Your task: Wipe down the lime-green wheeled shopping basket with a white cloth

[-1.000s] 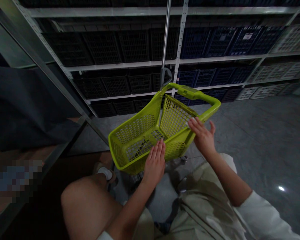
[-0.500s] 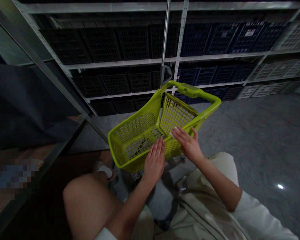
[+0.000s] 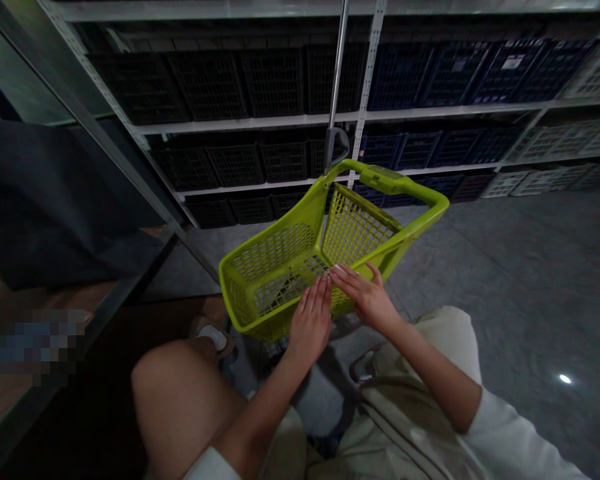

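Observation:
The lime-green shopping cart [image 3: 275,313] stands in front of my knees, its basket holding nothing I can see. My left hand [image 3: 311,320] lies over the near side rim with its fingers straight and side by side; it looks open. Against the same rim, my right hand [image 3: 365,297] presses its outstretched fingers, the tips almost meeting my left fingertips. A small white cloth or tissue showed under those right fingers a moment ago; now they cover it. The cart's handle [image 3: 430,213] rises at the right, beyond my right hand.
Shelving [image 3: 280,122] with black crates [image 3: 273,83], blue crates [image 3: 400,77] and pale crates [image 3: 540,180] runs behind the cart. A metal pole with a grey grip [image 3: 336,147] stands at the cart's far side. At left are a metal-framed table [image 3: 107,307] and dark cloth [image 3: 65,200].
My right hand has slid left along the near rim, up to my left fingertips. The white piece under its fingers is no longer visible. My left hand stays nearly in place.

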`<action>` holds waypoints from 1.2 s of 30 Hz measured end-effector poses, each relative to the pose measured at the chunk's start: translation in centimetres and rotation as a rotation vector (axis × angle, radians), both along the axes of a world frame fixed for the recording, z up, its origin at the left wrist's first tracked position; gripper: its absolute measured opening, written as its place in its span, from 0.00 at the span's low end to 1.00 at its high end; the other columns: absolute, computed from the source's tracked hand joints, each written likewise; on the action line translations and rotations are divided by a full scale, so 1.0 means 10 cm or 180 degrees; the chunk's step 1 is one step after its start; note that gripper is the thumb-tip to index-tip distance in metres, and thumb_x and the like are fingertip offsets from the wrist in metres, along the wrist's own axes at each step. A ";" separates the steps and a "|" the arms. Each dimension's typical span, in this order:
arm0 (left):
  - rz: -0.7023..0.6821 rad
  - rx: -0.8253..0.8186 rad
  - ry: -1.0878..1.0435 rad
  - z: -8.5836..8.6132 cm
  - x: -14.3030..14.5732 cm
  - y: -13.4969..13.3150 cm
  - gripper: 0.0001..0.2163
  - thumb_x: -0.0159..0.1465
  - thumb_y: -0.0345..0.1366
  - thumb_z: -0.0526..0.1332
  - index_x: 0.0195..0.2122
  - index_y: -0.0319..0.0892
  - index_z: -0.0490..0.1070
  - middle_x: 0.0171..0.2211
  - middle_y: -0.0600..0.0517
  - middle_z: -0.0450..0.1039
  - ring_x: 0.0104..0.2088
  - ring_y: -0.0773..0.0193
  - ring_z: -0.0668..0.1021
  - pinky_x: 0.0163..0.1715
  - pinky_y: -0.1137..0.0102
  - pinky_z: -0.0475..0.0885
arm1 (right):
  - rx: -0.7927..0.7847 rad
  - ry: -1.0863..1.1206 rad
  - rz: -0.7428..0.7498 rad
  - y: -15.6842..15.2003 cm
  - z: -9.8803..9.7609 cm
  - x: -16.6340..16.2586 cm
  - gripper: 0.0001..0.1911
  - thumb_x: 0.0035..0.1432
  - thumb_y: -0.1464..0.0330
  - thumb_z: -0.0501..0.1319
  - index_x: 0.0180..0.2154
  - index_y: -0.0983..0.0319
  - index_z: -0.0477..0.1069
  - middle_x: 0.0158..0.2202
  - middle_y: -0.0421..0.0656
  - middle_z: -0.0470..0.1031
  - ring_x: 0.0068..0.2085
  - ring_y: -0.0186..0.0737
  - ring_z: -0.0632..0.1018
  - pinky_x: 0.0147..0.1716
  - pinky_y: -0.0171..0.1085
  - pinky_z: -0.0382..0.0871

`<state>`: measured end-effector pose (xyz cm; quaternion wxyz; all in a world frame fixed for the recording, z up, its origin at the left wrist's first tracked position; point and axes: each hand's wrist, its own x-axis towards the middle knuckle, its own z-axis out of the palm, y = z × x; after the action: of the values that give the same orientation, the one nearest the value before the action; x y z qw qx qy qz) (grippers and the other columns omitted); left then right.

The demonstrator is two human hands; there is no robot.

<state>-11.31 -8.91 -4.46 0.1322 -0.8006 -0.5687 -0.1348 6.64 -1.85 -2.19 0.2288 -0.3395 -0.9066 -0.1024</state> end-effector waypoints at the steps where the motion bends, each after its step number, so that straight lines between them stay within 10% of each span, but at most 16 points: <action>1: -0.0003 -0.0008 0.0014 0.00 0.00 0.00 0.34 0.67 0.32 0.53 0.71 0.27 0.42 0.73 0.39 0.40 0.73 0.52 0.48 0.70 0.56 0.53 | 0.0079 -0.0052 0.0024 0.12 0.06 0.16 0.40 0.52 0.83 0.50 0.65 0.55 0.60 0.64 0.45 0.69 0.66 0.42 0.67 0.67 0.55 0.38; 8: 0.0008 0.0002 0.0045 0.00 0.02 0.00 0.34 0.67 0.33 0.54 0.71 0.27 0.41 0.74 0.39 0.37 0.73 0.52 0.48 0.70 0.57 0.53 | 0.0605 0.0837 -0.1285 0.52 0.22 0.65 0.36 0.53 0.82 0.51 0.62 0.56 0.64 0.63 0.47 0.71 0.66 0.49 0.68 0.66 0.61 0.35; 16: 0.0047 0.0050 0.0060 -0.01 0.01 0.01 0.33 0.66 0.31 0.52 0.71 0.27 0.42 0.73 0.40 0.42 0.73 0.52 0.48 0.70 0.57 0.53 | -0.0021 0.0321 -0.0192 -0.19 -0.13 -0.24 0.38 0.54 0.84 0.49 0.65 0.59 0.60 0.66 0.47 0.65 0.68 0.41 0.65 0.68 0.51 0.35; 25: 0.0026 0.0016 0.0123 -0.01 0.00 0.00 0.33 0.67 0.32 0.52 0.71 0.28 0.42 0.74 0.40 0.37 0.73 0.52 0.49 0.70 0.58 0.53 | 0.0803 0.0893 -0.1331 0.60 0.23 0.82 0.33 0.57 0.82 0.49 0.62 0.55 0.65 0.62 0.47 0.71 0.67 0.49 0.66 0.65 0.63 0.36; 36: 0.0041 0.0124 0.0016 -0.05 0.01 0.01 0.34 0.66 0.32 0.52 0.71 0.27 0.41 0.73 0.38 0.43 0.73 0.53 0.47 0.70 0.56 0.53 | -0.0139 0.0508 -0.0428 -0.26 -0.17 -0.34 0.42 0.48 0.84 0.49 0.66 0.61 0.59 0.67 0.47 0.65 0.69 0.40 0.62 0.68 0.50 0.37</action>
<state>-11.22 -8.78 -4.94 0.1500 -0.7945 -0.5708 -0.1429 3.23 -4.50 -3.91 0.2855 -0.4115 -0.8627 -0.0704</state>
